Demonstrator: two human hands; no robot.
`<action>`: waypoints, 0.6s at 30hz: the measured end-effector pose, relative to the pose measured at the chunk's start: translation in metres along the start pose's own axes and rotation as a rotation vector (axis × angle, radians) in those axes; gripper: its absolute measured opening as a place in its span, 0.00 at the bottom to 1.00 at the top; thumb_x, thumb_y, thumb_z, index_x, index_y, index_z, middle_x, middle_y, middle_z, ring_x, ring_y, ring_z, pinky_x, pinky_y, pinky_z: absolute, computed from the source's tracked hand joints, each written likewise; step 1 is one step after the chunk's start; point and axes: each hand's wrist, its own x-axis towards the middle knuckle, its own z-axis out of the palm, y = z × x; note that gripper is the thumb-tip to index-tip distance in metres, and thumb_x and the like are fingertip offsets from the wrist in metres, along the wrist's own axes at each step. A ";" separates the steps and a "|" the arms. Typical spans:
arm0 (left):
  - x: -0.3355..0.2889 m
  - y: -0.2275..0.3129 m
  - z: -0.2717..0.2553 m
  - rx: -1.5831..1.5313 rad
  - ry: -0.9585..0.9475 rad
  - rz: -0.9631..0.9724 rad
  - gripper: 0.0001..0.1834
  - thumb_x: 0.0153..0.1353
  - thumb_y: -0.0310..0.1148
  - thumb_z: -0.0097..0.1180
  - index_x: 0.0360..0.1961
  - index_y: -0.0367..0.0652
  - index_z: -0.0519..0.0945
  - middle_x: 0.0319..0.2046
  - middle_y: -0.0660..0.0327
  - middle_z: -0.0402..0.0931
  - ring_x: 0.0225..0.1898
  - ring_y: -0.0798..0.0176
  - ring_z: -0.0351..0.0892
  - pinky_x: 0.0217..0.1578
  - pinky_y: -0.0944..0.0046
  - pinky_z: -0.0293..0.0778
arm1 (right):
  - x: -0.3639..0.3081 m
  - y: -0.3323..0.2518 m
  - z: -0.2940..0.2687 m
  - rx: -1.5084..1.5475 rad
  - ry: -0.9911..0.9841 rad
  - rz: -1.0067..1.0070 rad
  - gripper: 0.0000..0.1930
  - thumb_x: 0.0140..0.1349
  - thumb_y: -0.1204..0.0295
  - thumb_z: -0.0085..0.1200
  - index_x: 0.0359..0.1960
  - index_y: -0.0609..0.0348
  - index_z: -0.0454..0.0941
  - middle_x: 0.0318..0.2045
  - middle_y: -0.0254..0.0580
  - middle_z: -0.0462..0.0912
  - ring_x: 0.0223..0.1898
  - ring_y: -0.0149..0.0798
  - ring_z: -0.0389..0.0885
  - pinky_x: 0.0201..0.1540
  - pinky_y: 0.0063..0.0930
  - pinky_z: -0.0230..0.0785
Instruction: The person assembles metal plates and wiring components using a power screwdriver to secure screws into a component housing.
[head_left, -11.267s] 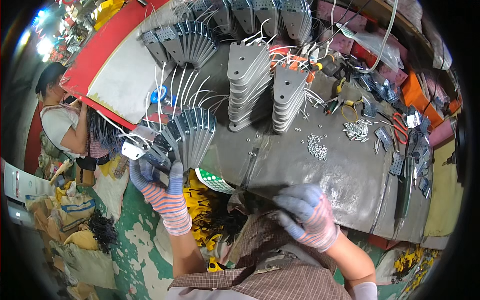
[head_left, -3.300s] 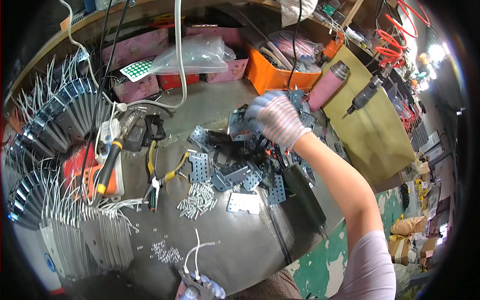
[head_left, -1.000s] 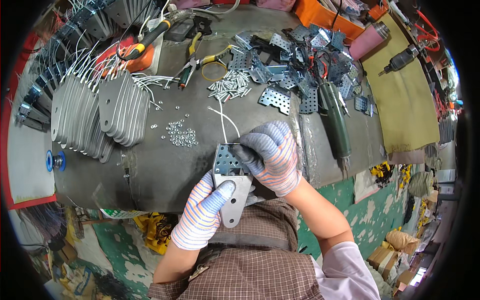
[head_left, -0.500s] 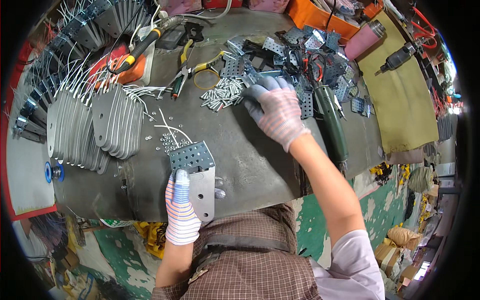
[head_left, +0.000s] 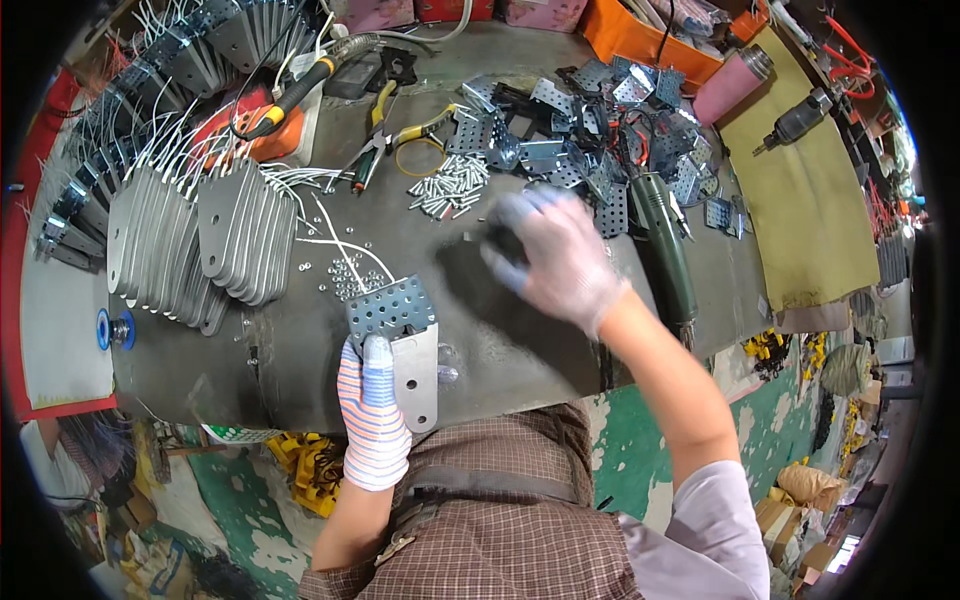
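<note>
My left hand, in a striped glove, is closed around a flat grey metal plate with round holes, near the bench's front edge. A perforated dark metal bracket sits across the plate's upper end, and two white wires reach up beyond it. My gloved right hand hovers over the bench to the right of the plate. Motion smears its fingers, so whether they hold anything is unclear. A heap of short silvery pins lies just beyond its fingertips. Small nuts are scattered behind the bracket.
Stacked grey plates with white wires stand on the left. A soldering iron, pliers and a tape roll lie at the back. Loose perforated brackets, a green power screwdriver and a pink flask are on the right.
My right hand has come away from the pins and brackets, moving down toward me. My left hand still grips the plate, now slightly farther right in view.
</note>
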 end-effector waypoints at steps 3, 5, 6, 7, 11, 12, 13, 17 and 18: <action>-0.008 0.004 0.006 0.103 -0.019 0.051 0.22 0.66 0.46 0.48 0.50 0.38 0.71 0.39 0.55 0.78 0.33 0.60 0.81 0.33 0.60 0.80 | -0.032 -0.031 -0.015 0.786 -0.119 0.198 0.10 0.56 0.65 0.56 0.31 0.61 0.77 0.25 0.49 0.80 0.29 0.46 0.81 0.34 0.35 0.72; -0.011 0.007 0.017 0.086 -0.028 0.076 0.22 0.66 0.46 0.49 0.51 0.38 0.71 0.40 0.56 0.78 0.35 0.62 0.81 0.34 0.62 0.80 | -0.042 -0.042 -0.012 0.903 -0.109 0.239 0.10 0.56 0.66 0.56 0.31 0.61 0.77 0.26 0.49 0.80 0.31 0.43 0.81 0.36 0.32 0.71; -0.009 0.003 0.012 0.202 -0.027 0.092 0.29 0.65 0.52 0.48 0.55 0.38 0.68 0.42 0.54 0.77 0.38 0.60 0.81 0.33 0.62 0.81 | -0.043 -0.046 -0.010 0.903 -0.095 0.273 0.10 0.55 0.67 0.56 0.31 0.61 0.77 0.25 0.50 0.80 0.30 0.45 0.81 0.35 0.33 0.71; -0.009 0.001 0.011 0.205 -0.028 0.089 0.29 0.65 0.52 0.48 0.55 0.38 0.68 0.42 0.54 0.77 0.38 0.60 0.81 0.33 0.62 0.81 | -0.042 -0.048 -0.011 0.905 -0.094 0.277 0.10 0.55 0.67 0.56 0.31 0.61 0.77 0.25 0.50 0.80 0.30 0.45 0.81 0.35 0.33 0.71; -0.008 -0.002 0.008 0.271 0.001 0.169 0.24 0.66 0.47 0.49 0.52 0.37 0.71 0.42 0.56 0.78 0.39 0.65 0.78 0.39 0.64 0.76 | -0.041 -0.051 -0.011 0.702 -0.090 0.266 0.10 0.53 0.67 0.57 0.31 0.61 0.78 0.24 0.53 0.79 0.29 0.50 0.80 0.34 0.37 0.72; -0.008 -0.003 0.007 0.253 0.012 0.178 0.20 0.66 0.44 0.50 0.48 0.37 0.72 0.41 0.58 0.78 0.38 0.68 0.76 0.41 0.66 0.73 | -0.043 -0.051 -0.008 0.688 -0.070 0.257 0.10 0.53 0.67 0.57 0.31 0.61 0.78 0.24 0.50 0.79 0.28 0.47 0.80 0.33 0.35 0.72; -0.010 -0.002 0.007 0.253 0.014 0.178 0.20 0.66 0.44 0.50 0.48 0.37 0.72 0.41 0.58 0.78 0.38 0.68 0.76 0.41 0.66 0.73 | -0.044 -0.051 -0.007 0.674 -0.051 0.248 0.10 0.53 0.67 0.58 0.31 0.62 0.78 0.23 0.48 0.80 0.27 0.44 0.80 0.33 0.33 0.72; -0.012 -0.007 -0.003 0.820 -0.043 0.562 0.18 0.66 0.40 0.48 0.47 0.35 0.72 0.36 0.55 0.78 0.36 0.64 0.76 0.40 0.64 0.72 | -0.040 -0.047 -0.003 0.966 -0.212 0.457 0.10 0.51 0.69 0.62 0.27 0.63 0.78 0.22 0.38 0.79 0.24 0.29 0.76 0.29 0.27 0.69; -0.011 -0.008 -0.009 0.761 -0.035 0.482 0.18 0.66 0.40 0.47 0.47 0.35 0.72 0.37 0.56 0.78 0.36 0.64 0.76 0.40 0.64 0.72 | -0.038 -0.048 -0.002 0.990 -0.251 0.515 0.10 0.51 0.69 0.62 0.30 0.63 0.78 0.22 0.37 0.79 0.25 0.28 0.75 0.31 0.26 0.69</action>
